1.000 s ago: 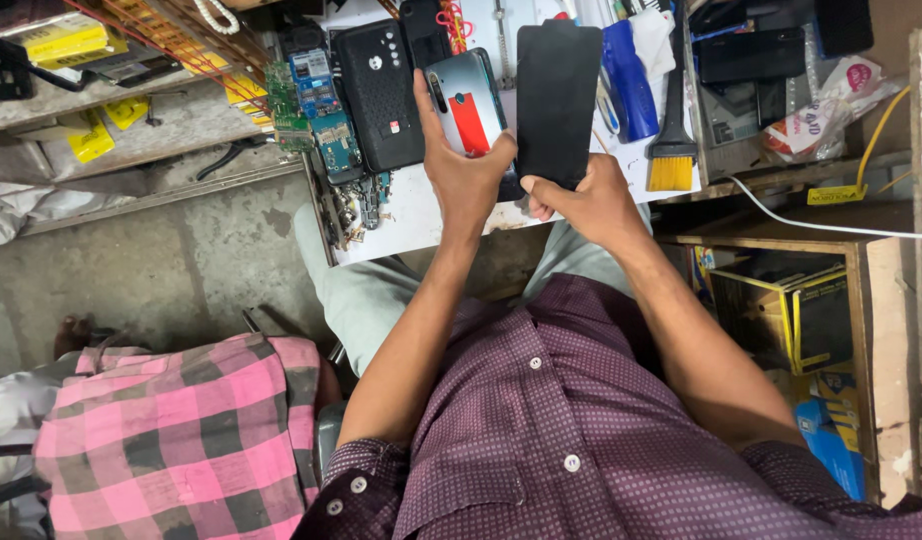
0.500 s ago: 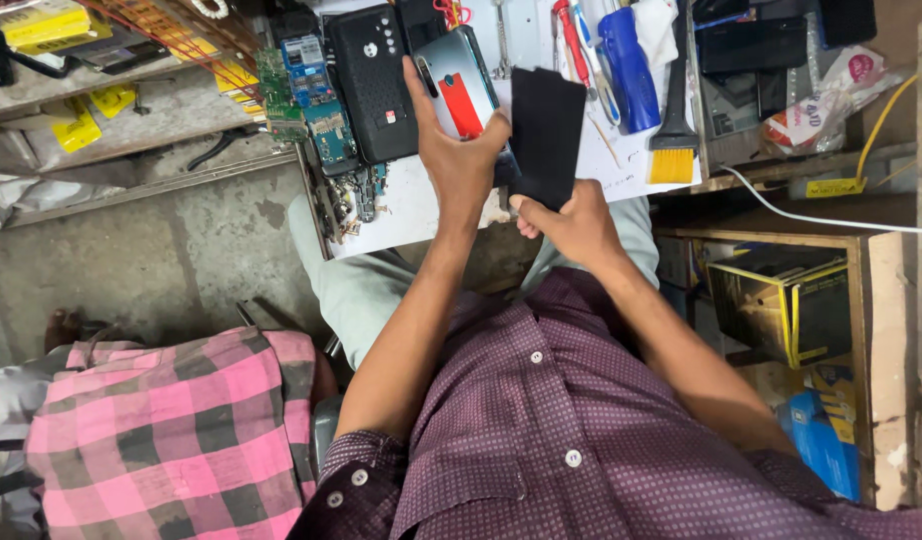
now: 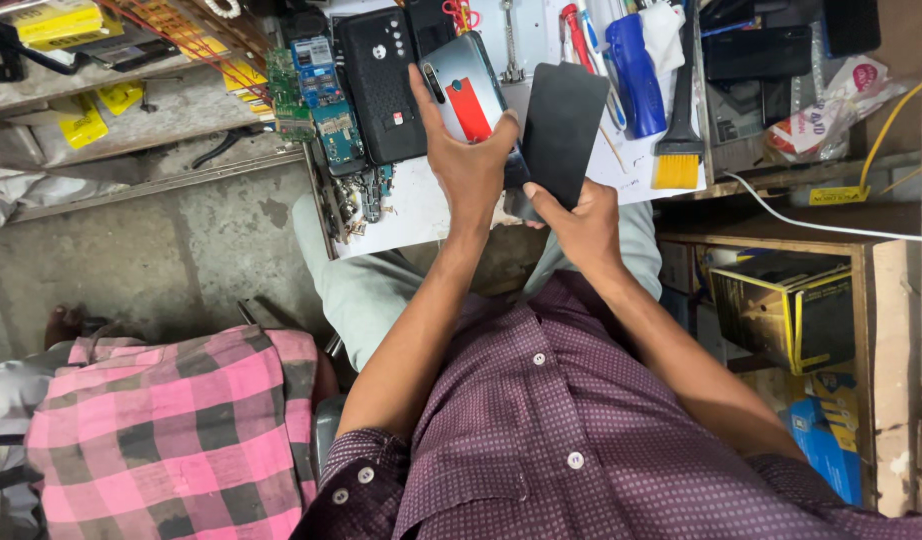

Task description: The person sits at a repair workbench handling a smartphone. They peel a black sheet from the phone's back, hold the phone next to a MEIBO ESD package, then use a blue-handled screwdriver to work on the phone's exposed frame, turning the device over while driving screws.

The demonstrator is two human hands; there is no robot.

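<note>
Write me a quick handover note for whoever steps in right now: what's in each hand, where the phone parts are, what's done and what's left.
Left hand: gripping the grey phone body, back side up, with a red patch on it.
Right hand: holding the black flat panel by its lower edge, right beside the phone and touching it.
Both are held above the white bench. On the bench: circuit boards, yellow-bristled brush, blue-handled tool.
Done: phone and panel are separate pieces, both in hand.
Left: panel not seated on the phone.
</note>
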